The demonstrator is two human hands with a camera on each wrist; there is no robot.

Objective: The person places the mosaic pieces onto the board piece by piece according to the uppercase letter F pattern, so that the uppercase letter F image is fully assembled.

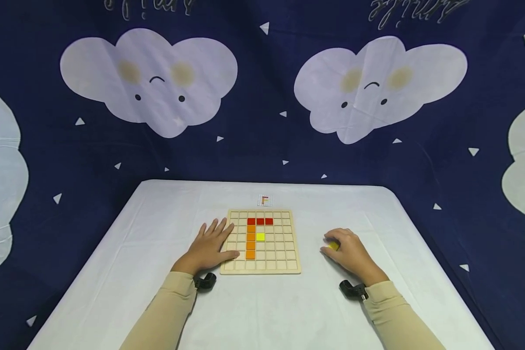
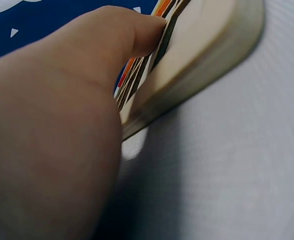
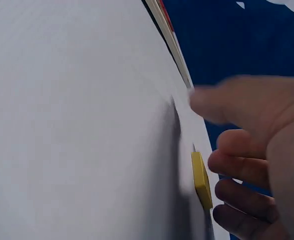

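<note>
A wooden grid board [image 1: 277, 265] lies on the table. Set into it are a row of red tiles [image 1: 260, 221], a column of orange tiles [image 1: 251, 237] and one yellow tile [image 1: 260, 237]. Fingers spread, my left hand [image 1: 207, 247] rests at the board's left side; its thumb lies over the edge, seen also in the left wrist view. To the right of the board, my right hand [image 1: 349, 250] hovers over another yellow tile [image 3: 201, 180] on the table. In the right wrist view thumb and fingers are bent and apart, and the tile is not pinched.
A small printed pattern card [image 1: 265, 200] lies behind the board. White cloth covers the table [image 1: 267, 311]. Beyond its back edge hangs a dark blue curtain [image 1: 262, 146] with clouds and triangles.
</note>
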